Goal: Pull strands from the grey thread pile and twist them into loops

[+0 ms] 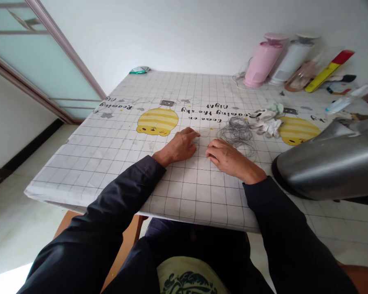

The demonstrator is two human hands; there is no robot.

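Note:
A loose tangle of thin grey wire (236, 131) lies on the checked tablecloth, just beyond my right hand. My left hand (181, 146) rests low over the cloth, its fingers closed on a thin strand that loops faintly past the fingertips. Facing it across a small gap, my right hand (225, 157) has its fingers curled in a pinch at the same fine wire. Much of the strand is too thin to follow, and the fingers hide the parts they grip. White work gloves (267, 122) lie crumpled to the right of the tangle.
A large metal kettle (331, 159) stands close to my right forearm. Along the wall are a pink flask (263, 61), a white flask (292, 61) and a yellow-red box (328, 72). A green packet (139, 70) lies at the back-left corner of the tablecloth (110, 163).

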